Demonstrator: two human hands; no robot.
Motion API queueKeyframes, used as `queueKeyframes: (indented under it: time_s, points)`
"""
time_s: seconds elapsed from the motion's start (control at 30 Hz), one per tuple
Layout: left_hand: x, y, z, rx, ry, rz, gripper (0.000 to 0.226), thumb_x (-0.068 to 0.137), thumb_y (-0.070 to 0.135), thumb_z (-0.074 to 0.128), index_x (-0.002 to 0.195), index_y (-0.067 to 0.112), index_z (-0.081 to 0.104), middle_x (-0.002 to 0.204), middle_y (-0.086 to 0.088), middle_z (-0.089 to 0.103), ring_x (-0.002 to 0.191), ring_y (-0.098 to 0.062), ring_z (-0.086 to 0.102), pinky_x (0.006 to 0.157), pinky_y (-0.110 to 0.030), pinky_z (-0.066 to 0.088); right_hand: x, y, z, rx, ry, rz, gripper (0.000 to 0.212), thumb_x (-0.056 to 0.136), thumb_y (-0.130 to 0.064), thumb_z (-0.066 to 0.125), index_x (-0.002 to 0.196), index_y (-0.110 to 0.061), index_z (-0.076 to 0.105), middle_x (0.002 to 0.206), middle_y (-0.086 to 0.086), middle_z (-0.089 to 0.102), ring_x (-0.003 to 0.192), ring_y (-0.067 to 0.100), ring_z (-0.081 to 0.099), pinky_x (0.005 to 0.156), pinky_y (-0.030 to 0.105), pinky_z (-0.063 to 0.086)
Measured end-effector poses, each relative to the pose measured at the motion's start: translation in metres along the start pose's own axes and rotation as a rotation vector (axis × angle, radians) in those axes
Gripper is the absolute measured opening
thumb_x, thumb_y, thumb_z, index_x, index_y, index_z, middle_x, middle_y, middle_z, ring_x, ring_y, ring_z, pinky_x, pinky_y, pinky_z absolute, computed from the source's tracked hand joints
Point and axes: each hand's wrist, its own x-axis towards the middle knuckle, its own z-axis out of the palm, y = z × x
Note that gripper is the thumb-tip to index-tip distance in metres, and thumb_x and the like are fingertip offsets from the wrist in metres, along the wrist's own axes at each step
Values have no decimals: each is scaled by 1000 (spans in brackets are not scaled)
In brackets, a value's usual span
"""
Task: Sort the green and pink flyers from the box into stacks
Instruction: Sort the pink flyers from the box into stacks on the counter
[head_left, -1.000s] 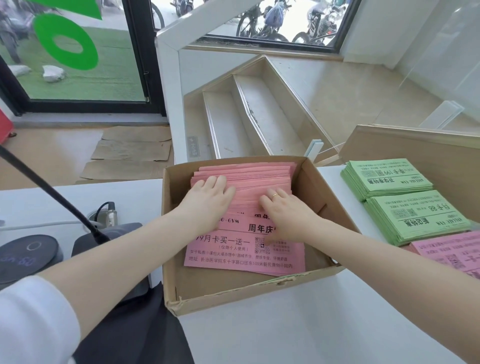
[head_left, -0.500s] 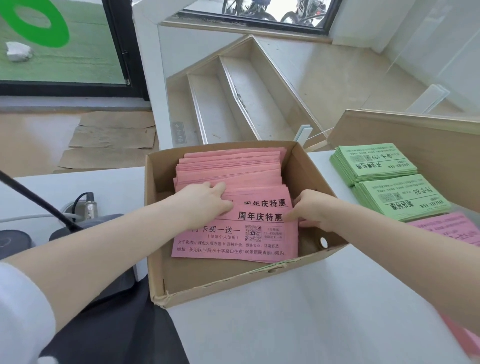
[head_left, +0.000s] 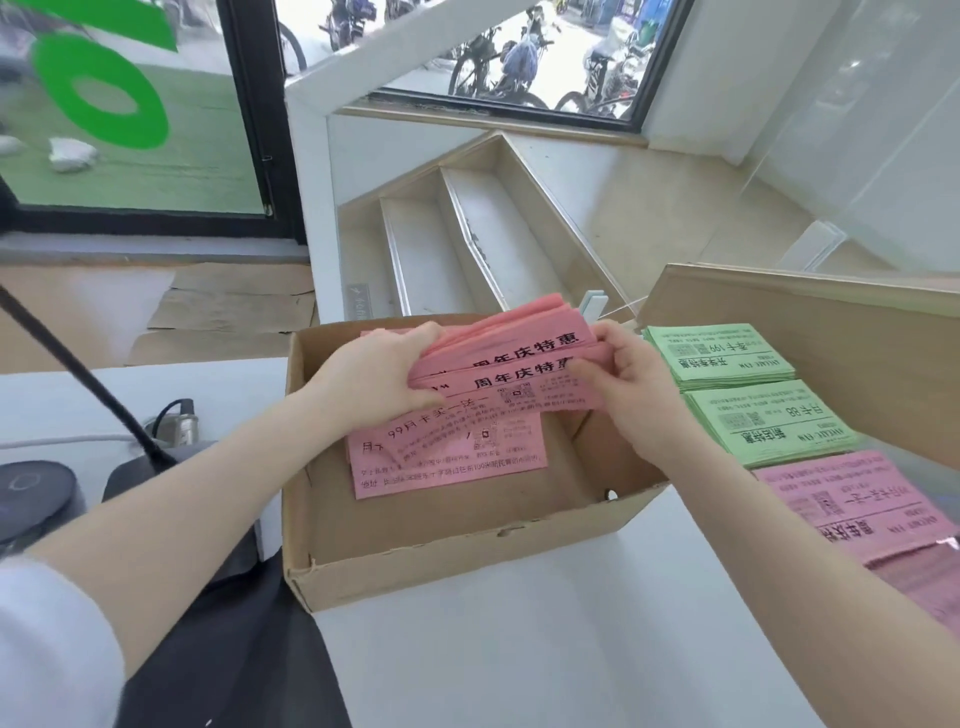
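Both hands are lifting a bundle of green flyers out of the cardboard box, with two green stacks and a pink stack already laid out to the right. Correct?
Not quite: the head view shows the bundle of paper flyers held by the left hand and right hand above the brown cardboard box is pink, not green. The rest stands.

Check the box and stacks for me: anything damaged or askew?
The box has a torn, dented near rim. The pink bundle gripped by the left hand and right hand is fanned unevenly. The green stacks look tidy.
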Motion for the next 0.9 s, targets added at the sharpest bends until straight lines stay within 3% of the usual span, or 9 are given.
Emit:
queueKeyframes:
  time_s: [0.1,0.2,0.37,0.47,0.53,0.63,0.73,0.83,0.9]
  points:
    - [-21,26,-18,66,161,26,42,82,30,64,121,26,50,93,2,66,82,-21,58,65,-29,44,-13,-7,-8,175,38,-55,32,89,11,48,94,-18,58,82,-10,73,82,7,68,72,24,55]
    - [-48,58,-36,38,311,33,36,81,34,65,115,29,54,89,4,67,84,-23,60,70,-37,51,-36,-14,-25,346,90,-134,27,87,17,44,102,-4,54,81,-9,72,80,6,66,71,19,52]
    - [-98,121,-31,147,407,165,37,80,37,67,114,26,58,90,0,70,83,-29,63,65,-32,46,-90,-5,-60,444,56,-141,25,84,8,49,102,-7,56,93,-1,71,91,17,65,79,28,52]
    - [-127,147,-6,193,367,280,36,71,30,77,102,20,61,76,-2,69,65,-28,64,54,-32,45,-131,12,-81,449,23,-92,27,83,7,49,103,-8,58,96,2,71,94,18,64,81,29,52]
    - [-147,160,19,197,316,279,34,72,29,76,101,22,60,78,3,69,66,-25,65,51,-28,42,-161,29,-86,410,-31,-46,29,85,13,48,103,-8,59,95,0,72,93,16,65,80,26,51]
    - [-173,174,65,219,84,23,31,90,36,53,120,32,48,106,10,63,95,-22,60,64,-27,42,-197,63,-82,156,-139,69,32,82,12,56,99,-15,63,94,0,71,91,15,63,83,30,49]
    - [-186,174,99,354,-117,-100,24,95,34,42,118,26,43,108,4,59,97,-24,57,65,-29,41,-215,81,-78,-46,-135,121,34,79,0,67,94,-28,59,88,-8,65,81,4,58,80,27,42]
    - [-190,178,102,366,-71,-173,20,93,35,46,107,21,46,102,1,58,93,-23,55,60,-27,35,-216,73,-75,-143,-122,-76,52,79,-3,68,111,-37,46,96,-10,63,86,-1,57,81,11,40]
    - [-194,181,97,342,-15,-234,20,90,37,51,102,21,49,96,3,57,87,-20,52,52,-26,30,-212,69,-72,-309,-182,-244,51,79,-2,67,118,-31,52,102,-8,58,90,5,56,82,12,40]
